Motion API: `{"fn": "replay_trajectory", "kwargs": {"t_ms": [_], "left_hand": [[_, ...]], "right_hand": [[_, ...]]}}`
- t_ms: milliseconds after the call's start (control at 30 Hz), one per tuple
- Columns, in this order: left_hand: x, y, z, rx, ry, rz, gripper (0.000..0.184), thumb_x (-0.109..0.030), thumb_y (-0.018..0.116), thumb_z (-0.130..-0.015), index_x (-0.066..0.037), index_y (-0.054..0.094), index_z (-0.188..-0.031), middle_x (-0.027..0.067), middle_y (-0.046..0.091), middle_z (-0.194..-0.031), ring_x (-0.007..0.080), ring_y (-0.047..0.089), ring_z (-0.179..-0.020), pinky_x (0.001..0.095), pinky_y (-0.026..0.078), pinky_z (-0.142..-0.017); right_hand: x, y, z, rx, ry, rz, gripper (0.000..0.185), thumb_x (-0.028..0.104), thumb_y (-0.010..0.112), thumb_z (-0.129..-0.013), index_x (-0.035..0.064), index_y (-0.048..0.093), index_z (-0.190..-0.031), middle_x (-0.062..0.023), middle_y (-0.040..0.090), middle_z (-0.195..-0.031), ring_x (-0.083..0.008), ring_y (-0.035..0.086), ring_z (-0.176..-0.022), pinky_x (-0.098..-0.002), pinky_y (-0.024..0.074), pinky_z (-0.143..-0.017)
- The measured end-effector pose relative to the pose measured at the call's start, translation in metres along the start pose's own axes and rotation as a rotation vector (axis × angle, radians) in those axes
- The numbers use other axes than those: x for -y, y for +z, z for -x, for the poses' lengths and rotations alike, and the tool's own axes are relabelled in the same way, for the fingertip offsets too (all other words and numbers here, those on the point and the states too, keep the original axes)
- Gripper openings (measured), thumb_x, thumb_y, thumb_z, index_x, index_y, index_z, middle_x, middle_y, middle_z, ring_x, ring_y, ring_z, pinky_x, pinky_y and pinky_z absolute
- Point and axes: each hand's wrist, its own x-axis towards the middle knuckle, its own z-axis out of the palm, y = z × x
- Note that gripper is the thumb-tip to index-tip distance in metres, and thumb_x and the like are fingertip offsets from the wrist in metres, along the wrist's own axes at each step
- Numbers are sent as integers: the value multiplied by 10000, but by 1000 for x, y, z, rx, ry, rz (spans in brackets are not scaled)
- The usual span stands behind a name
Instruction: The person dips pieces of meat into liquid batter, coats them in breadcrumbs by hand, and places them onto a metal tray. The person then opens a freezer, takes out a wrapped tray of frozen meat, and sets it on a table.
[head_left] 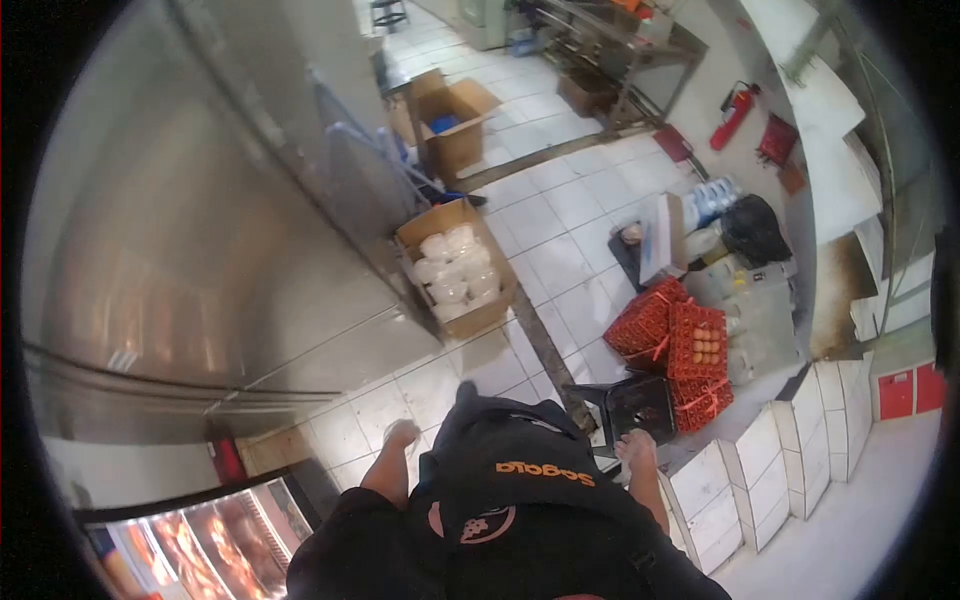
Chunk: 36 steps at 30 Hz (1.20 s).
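My left hand (401, 434), in what looks like a clear plastic glove, hangs loosely over the white floor tiles. Nothing shows in its fingers, which are half curled. Out to the right, my right hand (635, 448) wears a similar clear glove. It is beside a black plastic stool or crate (640, 403); I cannot tell whether it touches it. The fingers look loose and hold nothing visible. Between the hands is my black apron (535, 440) with orange lettering. Beyond the right hand stand red egg trays (640, 325), one with several brown eggs (706, 346).
An open cardboard box (458, 270) of white wrapped packs stands ahead beside a large steel cabinet (200, 240). Behind it is another open box (455, 125). A lit display case (210, 550) is lower left. Bottles (712, 198) and a black bag (757, 232) line the right wall.
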Motion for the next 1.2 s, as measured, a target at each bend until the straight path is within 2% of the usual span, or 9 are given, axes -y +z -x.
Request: {"fn": "replay_trajectory", "kwargs": {"t_ms": [67, 167, 267, 567, 767, 867, 1033, 1133, 1200], "left_hand": [[6, 0, -14, 111, 142, -216, 377, -331, 566, -809, -113, 769, -1039, 175, 711, -1137, 372, 676, -1088, 493, 533, -929], [-48, -54, 4, 108, 5, -32, 351, -307, 549, -836, -142, 774, -1048, 149, 719, -1133, 352, 682, -1086, 482, 542, -920], [-64, -54, -57, 127, 10, 109, 349, -301, 544, -841, -140, 772, -1052, 139, 713, -1151, 335, 684, -1087, 475, 545, -919], [-251, -222, -281, 195, 234, -196, 413, -333, 559, -841, -69, 740, -1102, 197, 685, -1193, 332, 682, -1091, 466, 544, -910], [-437, -430, -421, -60, 316, -131, 472, -314, 559, -833, -38, 697, -1190, 195, 691, -1194, 331, 691, -1057, 436, 557, -882], [-498, -509, -475, -362, 708, -251, 319, -245, 526, -884, -21, 706, -1022, 183, 708, -1137, 330, 678, -1049, 427, 529, -935], [-583, -584, -583, -231, 464, -80, 514, -361, 472, -932, -109, 579, -1367, 132, 581, -1416, 308, 554, -1293, 411, 406, -1130], [-562, -568, -642, -344, 425, 211, 419, -353, 486, -935, -107, 694, -1202, 137, 637, -1338, 304, 589, -1247, 425, 432, -1096], [-538, -586, -622, -170, 342, -6, 339, -311, 556, -874, -103, 717, -1088, 160, 659, -1189, 337, 618, -1105, 456, 461, -965]], "right_hand": [[14, 12, -8, 39, 63, 19, 297, 250, 598, -921, 85, 547, -1162, -163, 608, -1093, -374, 621, -828, -489, 538, -693], [59, 56, -22, 181, 60, 62, 337, 251, 599, -926, 64, 546, -1201, -160, 606, -1169, -388, 611, -997, -502, 524, -845], [137, 130, -21, 153, -38, 145, 382, 255, 587, -941, 53, 537, -1261, -153, 601, -1214, -341, 616, -1029, -476, 521, -842], [411, 318, -12, 381, -345, 130, 376, 356, 647, -959, 42, 600, -1161, -85, 662, -1029, -214, 638, -873, -371, 514, -775], [432, 277, -111, 262, -323, -114, 291, 358, 664, -949, 115, 629, -1105, -81, 656, -1011, -207, 627, -819, -368, 503, -701], [443, 284, -147, 97, -163, -154, 280, 346, 659, -951, 112, 626, -1101, -87, 655, -1001, -214, 625, -809, -370, 503, -689], [535, 386, -239, 70, -10, -84, 262, 326, 651, -956, 107, 620, -1095, -97, 654, -986, -226, 621, -791, -375, 503, -669], [605, 442, -293, 108, 18, -3, 251, 314, 646, -958, 104, 617, -1092, -103, 653, -976, -233, 619, -780, -377, 503, -657], [666, 482, -325, 141, 4, 53, 244, 306, 643, -960, 102, 614, -1090, -107, 652, -970, -237, 618, -773, -379, 503, -648]]}}
